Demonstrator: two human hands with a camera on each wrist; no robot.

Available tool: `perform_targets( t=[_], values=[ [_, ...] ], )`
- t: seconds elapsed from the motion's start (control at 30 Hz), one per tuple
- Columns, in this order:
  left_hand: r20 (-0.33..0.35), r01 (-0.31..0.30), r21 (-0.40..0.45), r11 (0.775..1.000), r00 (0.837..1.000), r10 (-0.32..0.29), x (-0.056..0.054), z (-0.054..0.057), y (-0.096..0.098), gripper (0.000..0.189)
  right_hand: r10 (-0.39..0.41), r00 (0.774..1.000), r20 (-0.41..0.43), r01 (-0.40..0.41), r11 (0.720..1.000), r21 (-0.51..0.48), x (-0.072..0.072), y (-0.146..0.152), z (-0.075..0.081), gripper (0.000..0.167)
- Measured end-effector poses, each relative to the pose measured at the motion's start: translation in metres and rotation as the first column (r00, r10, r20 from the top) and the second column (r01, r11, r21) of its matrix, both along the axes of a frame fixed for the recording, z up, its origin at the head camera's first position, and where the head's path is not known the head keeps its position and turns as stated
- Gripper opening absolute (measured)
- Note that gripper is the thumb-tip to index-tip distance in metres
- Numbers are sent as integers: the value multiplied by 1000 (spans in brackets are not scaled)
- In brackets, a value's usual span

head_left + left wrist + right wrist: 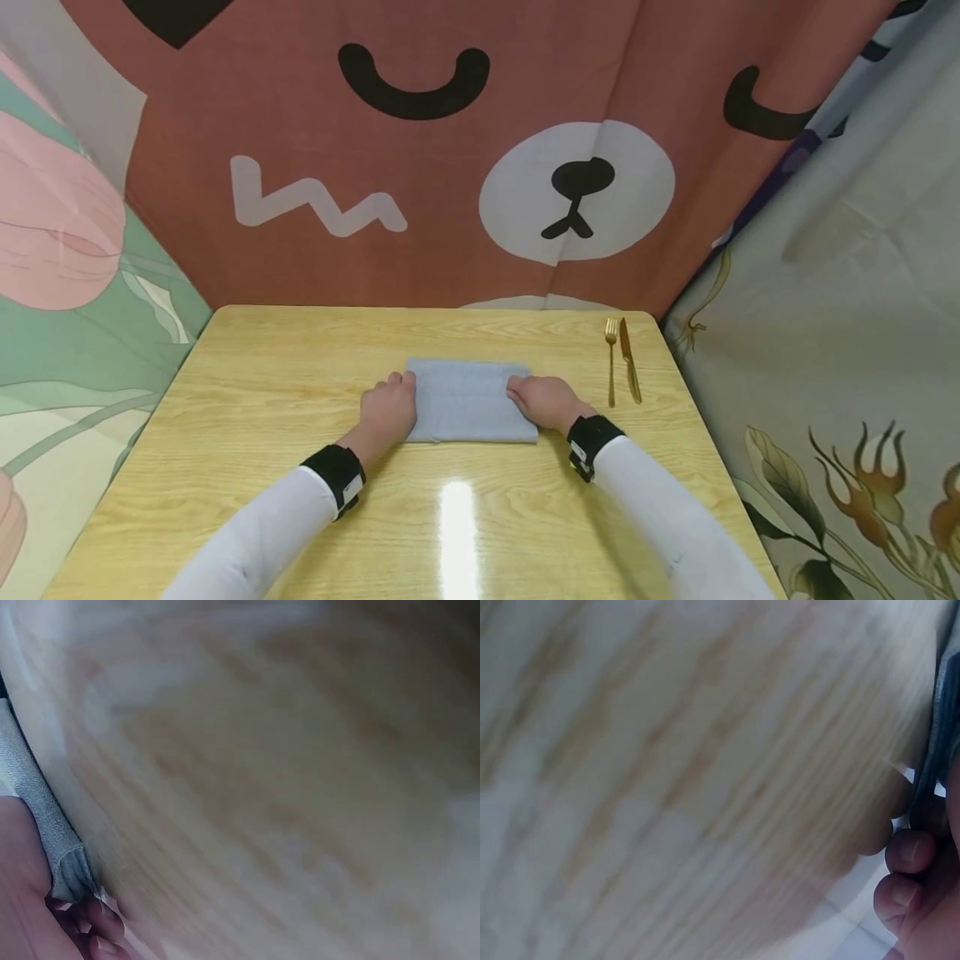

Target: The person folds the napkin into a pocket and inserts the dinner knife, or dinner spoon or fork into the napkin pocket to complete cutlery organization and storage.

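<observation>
A folded light blue-grey cloth lies as a rectangle near the middle of the wooden table. At its left edge my left hand grips the fabric. My right hand pinches the opposite edge, close to the upper right corner. In the left wrist view, the cloth runs down into curled fingers. A strip of the cloth also shows at the far right of the right wrist view, above bent fingers.
To the right of the cloth lie a gold fork and a gold knife, side by side. The wooden table meets a hanging bear-print curtain at its back edge. Patterned fabric hangs on both sides.
</observation>
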State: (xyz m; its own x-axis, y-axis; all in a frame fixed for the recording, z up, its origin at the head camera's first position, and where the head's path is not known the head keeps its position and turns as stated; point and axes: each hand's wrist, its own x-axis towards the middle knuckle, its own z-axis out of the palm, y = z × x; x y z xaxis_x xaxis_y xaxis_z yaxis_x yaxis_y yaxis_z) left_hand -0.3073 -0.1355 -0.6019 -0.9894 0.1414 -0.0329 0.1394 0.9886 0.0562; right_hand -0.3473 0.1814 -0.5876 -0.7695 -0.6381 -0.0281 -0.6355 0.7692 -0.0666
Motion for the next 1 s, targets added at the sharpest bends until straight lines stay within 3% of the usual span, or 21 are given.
perform_targets(
  t=[0.1, 0.2, 0.33, 0.5, 0.7, 0.83, 0.9, 1.0],
  values=[
    [7, 15, 8, 1000, 1000, -15, 0, 0, -1, 21, -35, 998, 48, 37, 998, -41, -1, 2, -1, 26],
    [20, 31, 55, 998, 999, -32, -2, 4, -5, 20, -102, 982, 159, 121, 986, -113, -3, 5, 0, 28],
    [35, 48, 159, 986, 998, -54, -6, 8, -17, 19, -160, 932, 326, 238, 947, -215, -7, 10, 3, 28],
    [72, 36, 313, 949, 996, -61, -16, 9, -35, 30, -156, 870, 469, 339, 879, -336, -14, 18, 8, 24],
    [80, -33, 437, 899, 997, -2, -38, 20, -50, 57, -231, 862, 451, 434, 797, -421, -34, 29, 13, 20],
    [142, -59, 487, 871, 990, -13, -53, 29, -55, 61, -259, 826, 501, 500, 747, -438, -47, 31, 20, 43],
    [173, -53, 510, 859, 984, -42, -59, 31, -55, 60, -252, 798, 548, 523, 740, -422, -52, 30, 25, 56],
    [229, -64, 556, 829, 970, -79, -68, 33, -52, 58, -257, 766, 589, 537, 760, -366, -58, 25, 30, 60]
  ],
)
